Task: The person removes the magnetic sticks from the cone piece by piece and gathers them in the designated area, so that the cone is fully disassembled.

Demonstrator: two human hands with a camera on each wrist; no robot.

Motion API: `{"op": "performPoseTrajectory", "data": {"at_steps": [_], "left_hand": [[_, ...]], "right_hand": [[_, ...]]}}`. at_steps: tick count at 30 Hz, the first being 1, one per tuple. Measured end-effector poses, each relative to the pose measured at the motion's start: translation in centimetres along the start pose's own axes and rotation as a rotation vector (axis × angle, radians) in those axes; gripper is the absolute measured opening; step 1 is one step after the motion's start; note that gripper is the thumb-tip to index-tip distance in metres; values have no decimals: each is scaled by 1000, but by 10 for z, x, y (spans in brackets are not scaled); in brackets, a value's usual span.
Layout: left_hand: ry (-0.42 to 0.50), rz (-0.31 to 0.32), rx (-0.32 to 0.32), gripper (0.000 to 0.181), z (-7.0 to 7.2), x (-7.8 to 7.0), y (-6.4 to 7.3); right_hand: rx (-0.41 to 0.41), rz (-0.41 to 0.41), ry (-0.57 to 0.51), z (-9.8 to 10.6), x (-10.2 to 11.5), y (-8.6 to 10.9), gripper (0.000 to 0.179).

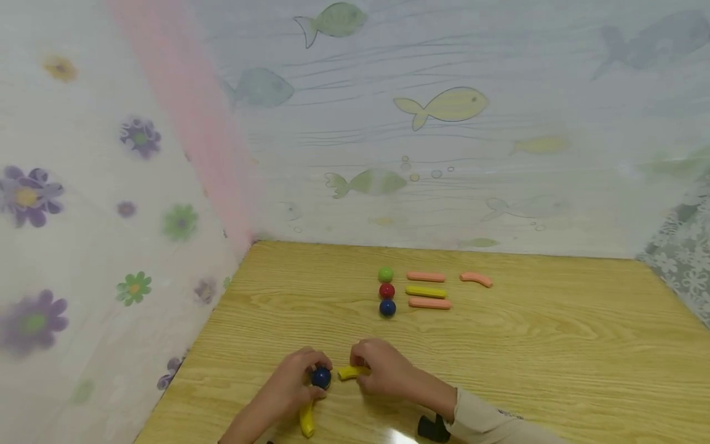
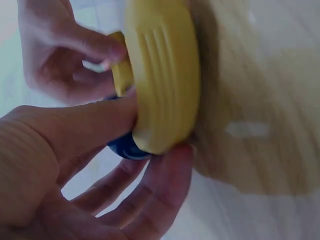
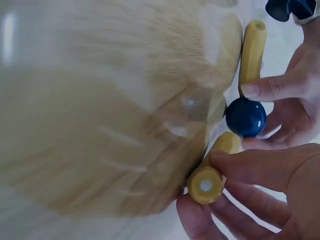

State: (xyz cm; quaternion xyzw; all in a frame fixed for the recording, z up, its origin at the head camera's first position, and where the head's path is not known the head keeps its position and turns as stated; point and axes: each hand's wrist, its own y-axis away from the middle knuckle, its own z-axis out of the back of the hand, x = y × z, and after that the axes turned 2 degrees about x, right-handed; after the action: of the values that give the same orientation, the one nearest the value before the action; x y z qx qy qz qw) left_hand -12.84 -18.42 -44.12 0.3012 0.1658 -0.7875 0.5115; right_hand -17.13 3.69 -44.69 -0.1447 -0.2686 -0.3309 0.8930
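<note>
My left hand point(image 1: 291, 381) grips a shiny blue ball point(image 1: 321, 377) between thumb and fingers. From that ball a yellow curved rod point(image 1: 307, 420) extends toward the table's near side, its ridged side showing large in the left wrist view. A second yellow curved rod point(image 3: 205, 186), with a pale round disc in its end, is pinched between thumb and fingers of my right hand point(image 1: 384, 369). Its other end points at the blue ball, with a small gap between them in the head view. Both hands are low over the wood-grain table point(image 1: 266, 308).
Farther back stand a green ball point(image 1: 385, 274), a red ball point(image 1: 386, 290) and another blue ball point(image 1: 387, 308) in a column. Right of them lie two straight pink rods point(image 1: 426, 277), a yellow rod point(image 1: 425, 291) and a curved pink rod point(image 1: 476, 279). A black object point(image 1: 432, 428) is by the right sleeve.
</note>
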Motion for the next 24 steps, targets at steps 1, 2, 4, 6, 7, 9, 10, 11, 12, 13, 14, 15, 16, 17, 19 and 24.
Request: {"op": "performPoseTrajectory", "data": {"at_steps": [1, 2, 4, 6, 7, 9, 10, 11, 12, 13, 14, 15, 16, 17, 19, 24], "left_hand": [[-2, -4, -3, 34, 1, 1, 0], [-3, -4, -8, 35, 1, 3, 0], [-2, -7, -17, 35, 3, 6, 1], [1, -13, -16, 36, 3, 8, 1], [7, -17, -11, 36, 3, 8, 2], [19, -26, -3, 36, 3, 8, 2], [23, -27, 1, 36, 3, 7, 3], [24, -27, 3, 36, 3, 7, 3], [26, -27, 6, 36, 3, 7, 3], [30, -26, 9, 36, 3, 6, 3], [29, -26, 9, 36, 3, 6, 3], [30, -26, 10, 36, 3, 6, 3], [31, -26, 10, 36, 3, 5, 3], [31, -29, 9, 36, 3, 5, 3], [36, -33, 10, 36, 3, 4, 3], [31, -45, 11, 35, 2, 4, 2]], "right_hand": [[-18, -9, -4, 2, -2, 5, 16], [-34, -19, -17, 4, -4, 10, 17], [-65, -38, -49, 10, -9, 19, 18], [-93, -54, -69, 17, -15, 29, 18], [-102, -66, -75, 20, -18, 34, 18], [-120, -87, -85, 27, -24, 43, 17], [-129, -96, -84, 30, -27, 48, 17], [-138, -102, -78, 33, -30, 52, 17], [-148, -107, -72, 36, -32, 57, 18], [-158, -109, -64, 38, -35, 61, 18], [-169, -110, -54, 41, -38, 65, 18], [-181, -110, -46, 43, -40, 68, 19], [-194, -112, -36, 45, -43, 71, 19], [-207, -112, -31, 48, -45, 74, 20], [-234, -116, -21, 53, -49, 81, 20], [-312, -107, 12, 67, -61, 97, 23]]}}
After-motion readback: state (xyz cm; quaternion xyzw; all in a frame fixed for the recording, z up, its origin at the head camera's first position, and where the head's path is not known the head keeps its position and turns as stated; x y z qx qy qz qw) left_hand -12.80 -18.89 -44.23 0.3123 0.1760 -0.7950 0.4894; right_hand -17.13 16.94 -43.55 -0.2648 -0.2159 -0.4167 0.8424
